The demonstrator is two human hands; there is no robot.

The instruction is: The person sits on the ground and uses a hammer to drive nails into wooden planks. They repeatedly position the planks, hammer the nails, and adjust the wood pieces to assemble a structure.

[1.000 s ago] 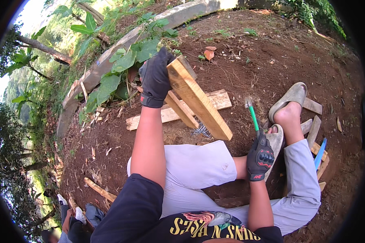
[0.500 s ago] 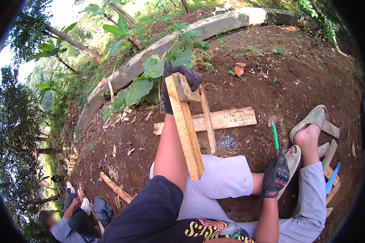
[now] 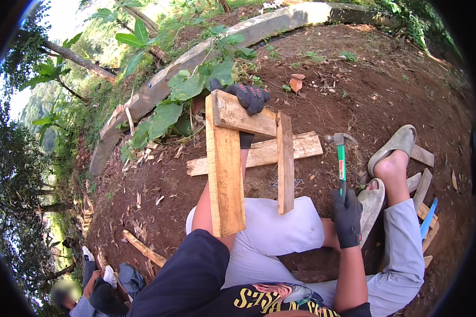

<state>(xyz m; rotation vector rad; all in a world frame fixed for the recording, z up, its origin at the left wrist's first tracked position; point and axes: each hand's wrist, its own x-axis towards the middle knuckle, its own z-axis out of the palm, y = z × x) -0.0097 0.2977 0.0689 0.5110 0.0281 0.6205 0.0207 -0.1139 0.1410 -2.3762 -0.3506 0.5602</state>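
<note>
Raised above my left leg is a U-shaped wooden frame (image 3: 226, 179) made of three boards: a wide one, a short crosspiece and a narrower one. My left hand (image 3: 250, 99), in a black glove, is closed over the crosspiece at the top. In my right hand (image 3: 347, 219), also gloved, a claw hammer (image 3: 342, 161) stands upright, its green and black handle gripped near the lower end. The hammer head is to the right of the frame, apart from it. Several nails (image 3: 298, 183) lie on the soil, partly hidden behind the narrower board.
A plank (image 3: 308, 146) lies on the soil behind the frame. Wood offcuts (image 3: 422, 187) and a blue saw (image 3: 429, 219) are beside my right foot. Another stick (image 3: 144, 248) lies at left. A person (image 3: 84, 296) sits at the lower left. A low concrete wall (image 3: 259, 34) curves behind.
The frame has turned so its open side faces me more squarely. My right hand has rotated, bringing the hammer head up into side view. The whole view has shifted slightly.
</note>
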